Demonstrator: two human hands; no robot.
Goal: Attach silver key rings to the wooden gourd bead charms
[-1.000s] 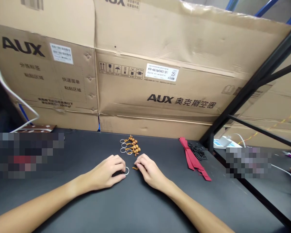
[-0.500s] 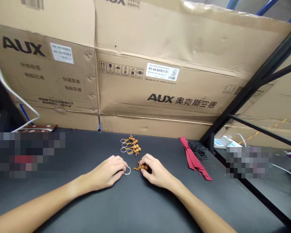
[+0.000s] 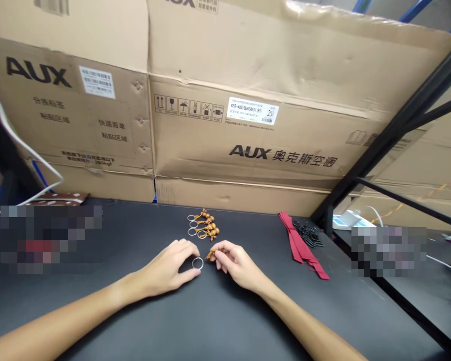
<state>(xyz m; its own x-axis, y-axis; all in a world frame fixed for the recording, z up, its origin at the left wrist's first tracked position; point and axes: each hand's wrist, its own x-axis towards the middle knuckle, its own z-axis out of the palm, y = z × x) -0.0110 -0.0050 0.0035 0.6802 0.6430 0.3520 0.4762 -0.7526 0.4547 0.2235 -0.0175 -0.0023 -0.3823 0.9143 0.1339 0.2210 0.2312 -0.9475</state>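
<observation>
A loose silver key ring lies on the black table, between the parted thumb and forefinger of my left hand. Those fingers are spread around it; whether they touch its rim is hard to see. My right hand pinches a brown wooden gourd pendant by thumb and fingertips, its cord end pointing left toward the ring. Most of the pendant is hidden by the fingers. Just beyond both hands, several finished-looking gourd keychains lie in a cluster, their rings to the left.
Red ribbon strips lie at the right beside a pile of black cords. A large cardboard panel stands along the back edge. A black metal frame slants down on the right. A white cable hangs at the left.
My left thumb and forefinger have parted around the ring. My right hand has picked the gourd pendant up into its fingertips and turned it, slightly nearer the ring.
</observation>
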